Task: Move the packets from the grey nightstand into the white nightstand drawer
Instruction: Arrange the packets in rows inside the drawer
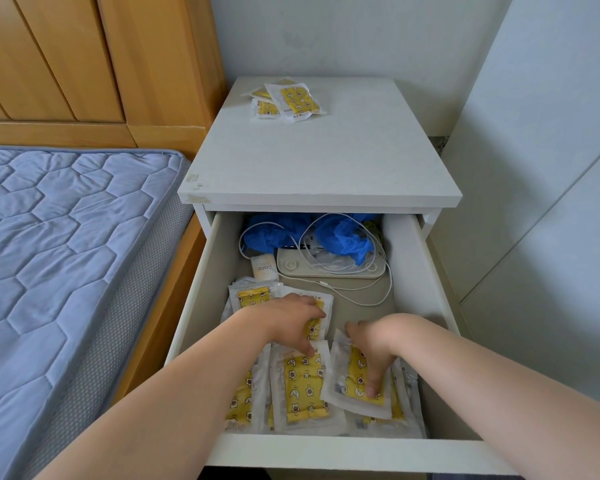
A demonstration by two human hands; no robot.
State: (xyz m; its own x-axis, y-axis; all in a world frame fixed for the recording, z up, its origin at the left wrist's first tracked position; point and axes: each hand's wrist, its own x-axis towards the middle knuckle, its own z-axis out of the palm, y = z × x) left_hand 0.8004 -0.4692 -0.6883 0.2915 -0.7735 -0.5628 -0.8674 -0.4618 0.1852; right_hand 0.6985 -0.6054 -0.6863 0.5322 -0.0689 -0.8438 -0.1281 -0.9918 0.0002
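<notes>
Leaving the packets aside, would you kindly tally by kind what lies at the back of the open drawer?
Blue crumpled clumps: 2
White cable: 1
Flat white device: 1
Cream tube: 1
Total: 5

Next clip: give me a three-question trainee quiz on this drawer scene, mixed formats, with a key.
1. True or false: some packets lie on the nightstand top.
2. Which hand grips the tilted packet in the open drawer? A) left B) right
3. Fill in: the crumpled material at the drawer's back is coloured ___.
Key: 1 true; 2 B, the right hand; 3 blue.
</notes>
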